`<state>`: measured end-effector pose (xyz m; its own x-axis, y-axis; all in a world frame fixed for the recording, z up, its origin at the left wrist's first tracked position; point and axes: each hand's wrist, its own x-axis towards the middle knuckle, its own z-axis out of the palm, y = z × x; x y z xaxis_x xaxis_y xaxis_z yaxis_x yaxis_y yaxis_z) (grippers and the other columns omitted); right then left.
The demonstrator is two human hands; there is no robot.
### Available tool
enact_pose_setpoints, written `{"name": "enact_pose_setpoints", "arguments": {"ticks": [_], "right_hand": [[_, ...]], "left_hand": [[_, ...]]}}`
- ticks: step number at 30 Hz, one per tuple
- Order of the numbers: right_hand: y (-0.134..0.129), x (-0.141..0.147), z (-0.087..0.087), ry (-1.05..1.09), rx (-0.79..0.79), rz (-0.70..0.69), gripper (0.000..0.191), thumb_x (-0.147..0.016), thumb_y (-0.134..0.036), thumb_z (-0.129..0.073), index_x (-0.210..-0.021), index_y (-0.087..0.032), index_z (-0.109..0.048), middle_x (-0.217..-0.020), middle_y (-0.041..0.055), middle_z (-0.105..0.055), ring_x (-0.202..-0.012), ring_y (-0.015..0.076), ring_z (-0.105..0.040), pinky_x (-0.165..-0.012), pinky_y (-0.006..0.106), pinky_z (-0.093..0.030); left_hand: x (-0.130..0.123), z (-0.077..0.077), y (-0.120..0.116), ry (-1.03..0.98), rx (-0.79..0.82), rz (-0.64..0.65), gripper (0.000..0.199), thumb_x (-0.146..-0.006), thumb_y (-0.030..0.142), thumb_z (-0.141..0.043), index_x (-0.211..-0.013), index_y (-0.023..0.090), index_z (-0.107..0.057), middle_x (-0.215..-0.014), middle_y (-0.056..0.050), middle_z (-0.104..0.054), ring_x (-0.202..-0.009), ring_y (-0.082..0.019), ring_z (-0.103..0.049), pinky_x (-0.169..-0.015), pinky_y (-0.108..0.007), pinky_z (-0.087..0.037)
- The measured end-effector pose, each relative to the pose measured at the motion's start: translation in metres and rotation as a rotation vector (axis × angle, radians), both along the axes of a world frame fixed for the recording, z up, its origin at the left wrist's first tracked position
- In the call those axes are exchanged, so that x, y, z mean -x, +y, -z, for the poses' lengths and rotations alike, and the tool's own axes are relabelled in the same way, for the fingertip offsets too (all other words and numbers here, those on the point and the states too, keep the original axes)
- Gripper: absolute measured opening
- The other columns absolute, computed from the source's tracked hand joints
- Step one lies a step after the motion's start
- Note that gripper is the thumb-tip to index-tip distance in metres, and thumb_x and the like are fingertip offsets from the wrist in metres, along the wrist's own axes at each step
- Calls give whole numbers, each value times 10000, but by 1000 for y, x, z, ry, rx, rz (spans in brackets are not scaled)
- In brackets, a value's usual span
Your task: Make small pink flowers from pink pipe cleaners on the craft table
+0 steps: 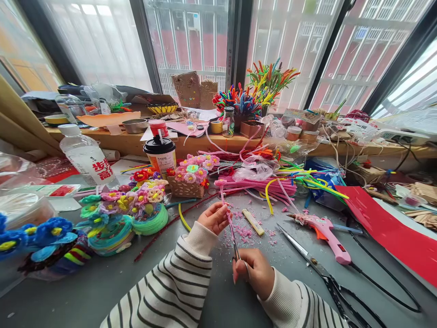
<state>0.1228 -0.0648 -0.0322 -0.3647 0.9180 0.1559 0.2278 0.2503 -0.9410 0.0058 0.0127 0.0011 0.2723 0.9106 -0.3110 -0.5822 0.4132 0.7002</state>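
My left hand pinches a pink pipe cleaner, its fluffy end standing up above the fingers. Below the left hand, my right hand has its fingers in the handles of a small pair of scissors. The scissor blades point up and meet the lower part of the pipe cleaner; whether they are closed on it I cannot make out. Pink fluff clippings lie scattered on the grey table around both hands. Just right of the left hand rests a small cream-coloured stick or bar.
Large black-handled scissors and a pink glue gun with its cord lie at right. Pink pipe cleaners are bundled behind. A box of pipe-cleaner flowers, a lidded cup and a water bottle stand at left.
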Motion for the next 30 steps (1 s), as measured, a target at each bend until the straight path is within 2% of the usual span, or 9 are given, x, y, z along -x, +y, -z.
{"name": "enact_pose_setpoints", "arguments": {"ticks": [7, 10, 13, 15, 19, 21, 24, 27, 30], "right_hand": [[2, 0, 0, 9, 107, 145, 484, -602, -606, -413, -401, -182, -297, -358, -41, -394, -350, 62, -342, -377, 190, -250], [3, -1, 1, 28, 110, 136, 495, -601, -626, -389, -402, -179, -312, -364, -41, -382, -359, 63, -339, -377, 191, -247], [3, -1, 4, 39, 67, 70, 563, -630, -662, -261, -429, -160, -415, -389, -32, -356, -375, 69, -313, -369, 198, -220], [2, -1, 5, 25, 36, 29, 604, -645, -663, -210, -457, -149, -466, -405, -26, -353, -384, 73, -312, -374, 202, -217], [2, 0, 5, -30, -3, -19, 614, -641, -667, -215, -454, -145, -478, -413, -15, -391, -400, 78, -342, -387, 203, -237], [1, 0, 4, -41, -9, -6, 615, -633, -674, -218, -436, -147, -464, -400, -18, -383, -392, 75, -336, -389, 203, -240], [1, 0, 2, -45, 8, 48, 577, -634, -663, -257, -421, -155, -429, -394, -16, -400, -383, 74, -333, -387, 205, -240], [2, 0, 1, -33, 39, 127, 511, -634, -630, -331, -415, -171, -379, -385, -17, -430, -373, 77, -348, -380, 203, -248], [4, -1, 2, -7, 59, 156, 487, -614, -623, -376, -408, -184, -334, -367, -25, -423, -363, 80, -362, -380, 204, -267]], "left_hand": [[1, 2, 5, -19, 1, -136, 105, -652, 35, -511, -644, 140, -510, -481, 30, -579, -442, -71, -568, -430, -139, -459], [1, 2, 6, -27, 13, -169, 111, -652, 34, -513, -636, 143, -508, -477, 33, -577, -436, -69, -564, -419, -139, -456], [2, 1, 4, -28, 9, -151, 95, -637, 53, -540, -638, 145, -517, -469, 35, -572, -422, -65, -554, -408, -136, -449], [2, 1, 1, -25, -24, -90, 86, -619, 74, -566, -651, 145, -528, -481, 31, -576, -435, -64, -555, -423, -137, -452], [2, 2, -3, 1, -113, 70, 143, -551, 131, -636, -665, 144, -550, -521, 25, -589, -471, -69, -562, -454, -141, -455], [1, 3, -3, 14, -135, 100, 172, -521, 153, -657, -660, 143, -556, -523, 22, -591, -462, -65, -553, -440, -137, -446], [1, 5, -1, 23, -121, 73, 233, -445, 184, -696, -630, 144, -559, -507, 26, -585, -436, -58, -531, -412, -138, -432], [1, 8, 2, 28, -95, -11, 295, -364, 201, -723, -605, 146, -560, -489, 37, -573, -417, -49, -505, -382, -132, -409], [1, 10, 4, 4, -124, -61, 317, -345, 202, -728, -608, 141, -562, -482, 34, -569, -376, -28, -455, -325, -111, -342]]}}
